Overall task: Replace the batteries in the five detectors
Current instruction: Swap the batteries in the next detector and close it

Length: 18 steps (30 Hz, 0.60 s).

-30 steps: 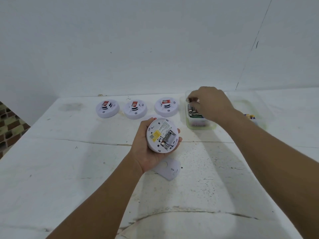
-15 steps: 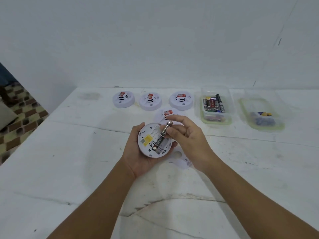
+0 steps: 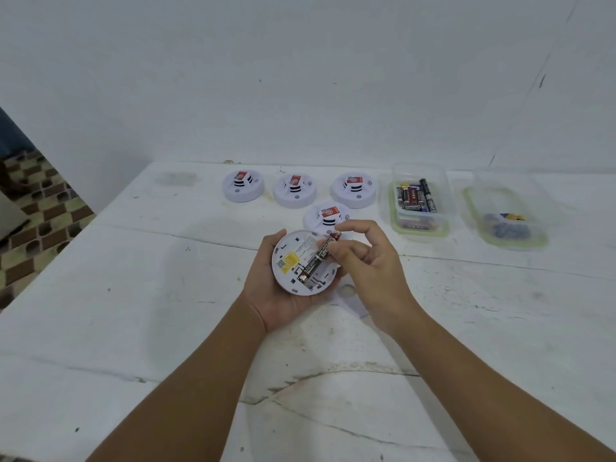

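Note:
My left hand (image 3: 276, 295) cradles a round white detector (image 3: 293, 261), back side up, with its battery bay showing. My right hand (image 3: 366, 261) pinches a dark battery (image 3: 318, 258) by its upper end. The battery's lower end sits in the bay and it lies at a slant. The detector's white cover (image 3: 350, 300) lies on the table just under my right hand. Three detectors (image 3: 243, 186) (image 3: 295, 191) (image 3: 354, 190) stand in a row at the back, a further one (image 3: 328, 216) just in front of them.
A clear tub (image 3: 420, 228) with several batteries stands right of the detectors. A second clear tub (image 3: 510, 235) further right holds a few small items. The white table (image 3: 133, 311) ends at the left, with tiled floor (image 3: 33, 228) beyond, and a wall behind.
My right hand left the battery tub with a battery and brought it to the detector in my left hand. The battery's lower end now sits in the bay.

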Motion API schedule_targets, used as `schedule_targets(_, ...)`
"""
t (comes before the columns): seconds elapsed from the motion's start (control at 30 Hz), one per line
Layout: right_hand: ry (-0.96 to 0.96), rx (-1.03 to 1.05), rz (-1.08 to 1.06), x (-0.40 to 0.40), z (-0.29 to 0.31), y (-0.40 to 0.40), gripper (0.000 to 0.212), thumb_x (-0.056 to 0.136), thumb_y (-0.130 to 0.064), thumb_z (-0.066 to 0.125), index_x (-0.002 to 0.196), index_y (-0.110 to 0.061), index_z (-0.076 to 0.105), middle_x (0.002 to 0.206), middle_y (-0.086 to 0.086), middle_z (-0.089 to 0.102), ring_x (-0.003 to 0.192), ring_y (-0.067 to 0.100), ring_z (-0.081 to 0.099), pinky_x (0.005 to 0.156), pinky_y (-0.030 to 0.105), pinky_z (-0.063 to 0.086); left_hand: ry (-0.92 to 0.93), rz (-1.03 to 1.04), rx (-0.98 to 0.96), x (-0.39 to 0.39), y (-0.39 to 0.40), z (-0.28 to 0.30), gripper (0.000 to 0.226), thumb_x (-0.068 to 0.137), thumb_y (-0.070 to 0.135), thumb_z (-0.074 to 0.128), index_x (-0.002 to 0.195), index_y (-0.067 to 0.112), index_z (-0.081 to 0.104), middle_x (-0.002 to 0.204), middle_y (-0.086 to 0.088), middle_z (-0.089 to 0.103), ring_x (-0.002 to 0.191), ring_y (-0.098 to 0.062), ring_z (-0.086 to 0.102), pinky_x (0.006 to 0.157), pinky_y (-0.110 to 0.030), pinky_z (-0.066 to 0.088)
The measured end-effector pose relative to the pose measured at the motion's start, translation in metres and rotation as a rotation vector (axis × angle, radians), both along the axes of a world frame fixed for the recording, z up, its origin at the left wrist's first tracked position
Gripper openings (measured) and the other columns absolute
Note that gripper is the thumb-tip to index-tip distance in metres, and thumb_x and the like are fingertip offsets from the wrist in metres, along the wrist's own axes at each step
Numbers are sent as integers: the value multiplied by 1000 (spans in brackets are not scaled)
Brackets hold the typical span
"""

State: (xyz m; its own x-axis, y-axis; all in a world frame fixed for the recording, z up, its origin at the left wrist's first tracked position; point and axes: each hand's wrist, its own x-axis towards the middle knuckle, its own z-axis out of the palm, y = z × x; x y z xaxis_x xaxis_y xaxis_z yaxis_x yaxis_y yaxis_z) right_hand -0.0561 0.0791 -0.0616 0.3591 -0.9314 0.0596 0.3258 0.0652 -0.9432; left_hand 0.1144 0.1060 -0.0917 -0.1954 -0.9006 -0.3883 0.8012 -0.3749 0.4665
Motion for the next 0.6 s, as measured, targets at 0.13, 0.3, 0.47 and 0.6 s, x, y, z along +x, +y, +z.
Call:
schedule_targets(0.13, -47, 180, -116, 0, -8, -3, 21, 94, -8, 74, 113, -14, 66, 85, 17, 77, 72, 21, 68, 64, 33, 55, -1, -4, -9, 2, -3, 0, 70, 98, 58, 49, 135, 1, 67, 134, -24, 64, 128, -43, 54, 97, -47, 55)
schedule_targets(0.3, -88, 242, -147, -2, -15, -5, 23, 93, -8, 73, 114, -10, 64, 79, 18, 74, 65, 19, 68, 57, 29, 57, 7, -15, -7, 1, -7, -1, 74, 93, 53, 58, 146, 2, 57, 146, -24, 58, 132, -42, 51, 98, -52, 57)
schedule_targets(0.47, -146, 275, -141, -3, -19, 2, 33, 89, -11, 75, 119, -13, 62, 76, 16, 73, 65, 21, 68, 61, 33, 60, 16, -25, 15, 2, -8, -2, 63, 92, 54, 59, 126, 2, 72, 133, -25, 66, 107, -42, 67, 92, -48, 58)
schedule_targets(0.6, -204, 292, -99, -7, -23, 1, 33, 92, -6, 71, 124, -7, 66, 92, 16, 77, 67, 15, 70, 67, 31, 62, 20, -41, 16, 2, -9, 0, 63, 91, 53, 60, 125, 2, 72, 135, -25, 64, 111, -42, 64, 94, -49, 58)
